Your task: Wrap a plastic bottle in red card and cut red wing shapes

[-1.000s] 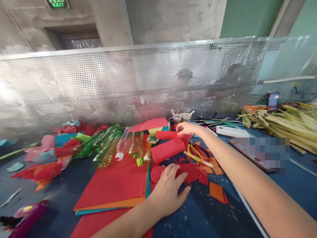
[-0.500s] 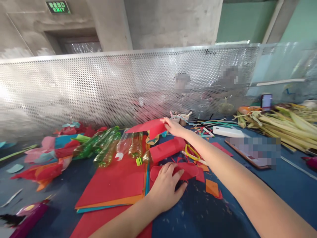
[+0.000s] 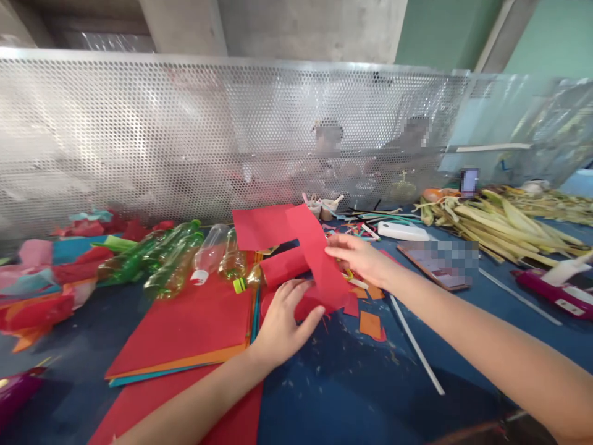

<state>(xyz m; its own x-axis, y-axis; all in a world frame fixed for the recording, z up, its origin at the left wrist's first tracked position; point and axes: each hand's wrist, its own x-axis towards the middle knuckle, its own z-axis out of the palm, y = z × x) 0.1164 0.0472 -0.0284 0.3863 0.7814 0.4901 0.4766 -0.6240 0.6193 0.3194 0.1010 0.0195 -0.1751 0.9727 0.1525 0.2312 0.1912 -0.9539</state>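
My right hand [image 3: 359, 259] pinches the edge of a cut sheet of red paper [image 3: 315, 247], its strip slanting down toward me. A wider flap of the red paper stretches left over the bottles. My left hand [image 3: 285, 318], fingers apart, rests on a red paper piece [image 3: 306, 303] lying on the table; its fingertips and part of that piece are hidden. Just behind is a plastic bottle wrapped in red paper [image 3: 283, 266], its clear neck and yellow-green cap [image 3: 239, 285] pointing left.
Stacked coloured paper [image 3: 185, 334] lies left of my hands, with several green and clear bottles [image 3: 173, 272] behind. Orange scraps [image 3: 369, 324], a white stick [image 3: 417, 346], a phone [image 3: 435, 266], a purple glue gun [image 3: 556, 293] and dried husks [image 3: 491, 222] are on the right. A perforated metal screen [image 3: 185, 136] stands behind.
My right hand has drawn the red paper back toward me, so its strip now hangs near my left hand. My left hand stays on the red piece. The view has shifted to the right.
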